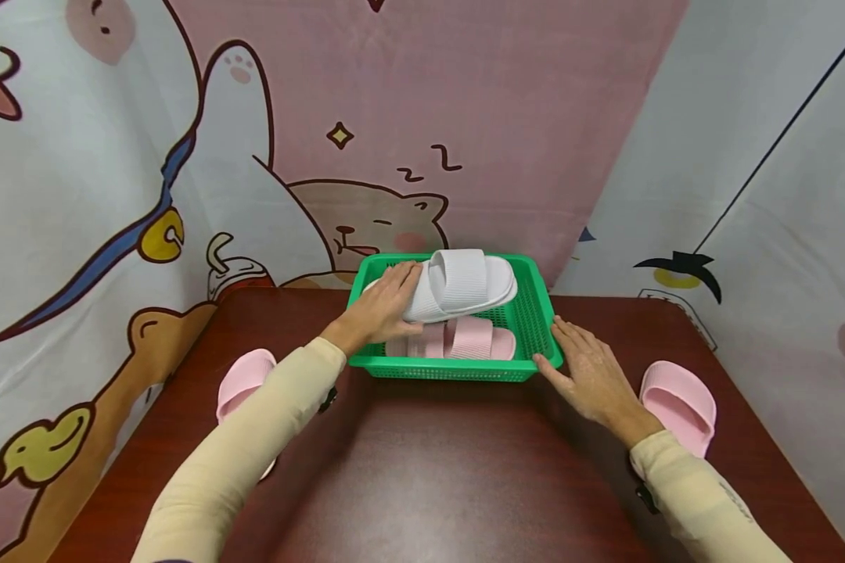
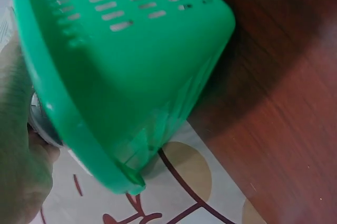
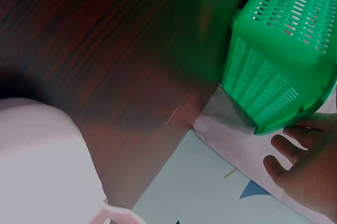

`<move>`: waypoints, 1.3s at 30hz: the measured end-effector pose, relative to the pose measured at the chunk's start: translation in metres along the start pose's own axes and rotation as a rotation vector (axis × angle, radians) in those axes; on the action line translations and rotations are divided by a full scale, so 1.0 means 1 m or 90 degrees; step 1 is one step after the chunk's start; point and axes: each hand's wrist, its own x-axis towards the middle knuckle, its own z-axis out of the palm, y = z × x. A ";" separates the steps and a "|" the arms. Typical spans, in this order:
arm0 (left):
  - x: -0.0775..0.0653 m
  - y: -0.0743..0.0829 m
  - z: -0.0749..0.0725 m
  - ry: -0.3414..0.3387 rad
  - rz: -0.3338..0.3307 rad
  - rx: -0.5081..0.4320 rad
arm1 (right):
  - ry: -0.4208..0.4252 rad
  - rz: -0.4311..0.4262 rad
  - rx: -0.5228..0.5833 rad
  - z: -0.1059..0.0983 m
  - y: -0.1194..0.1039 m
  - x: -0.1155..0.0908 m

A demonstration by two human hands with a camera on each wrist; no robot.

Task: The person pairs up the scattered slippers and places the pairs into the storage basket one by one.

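In the head view, my left hand [image 1: 383,305] grips a white slipper [image 1: 465,281] by its heel end, fingers above and thumb below. The slipper lies level over the back part of a green basket [image 1: 451,374], its toe pointing right. Whether a second white slipper is stacked under it, I cannot tell. Pink slippers [image 1: 473,338] lie inside along the front wall, partly hidden by the left thumb. At the basket's right rim, my right hand [image 1: 591,379] has its fingers spread and loosely extended, fingertips at the edge. The left wrist view shows mostly the basket's outer wall [image 2: 142,61].
One pink slipper [image 1: 242,383] stands on the brown table [image 1: 451,469] at left, partly behind the left forearm. Another pink slipper [image 1: 679,407] is at right beside the right wrist. A cartoon-printed cloth [image 1: 521,117] hangs behind the table's back edge.
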 end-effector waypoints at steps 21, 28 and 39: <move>0.035 -0.023 0.029 -0.183 -0.077 0.037 | -0.007 0.013 0.006 0.002 -0.002 0.000; 0.040 -0.016 0.035 -0.249 -0.081 0.095 | -0.012 0.014 0.011 0.002 -0.002 -0.001; 0.045 -0.004 0.040 -0.276 -0.179 -0.008 | -0.015 0.012 0.012 0.002 -0.003 -0.001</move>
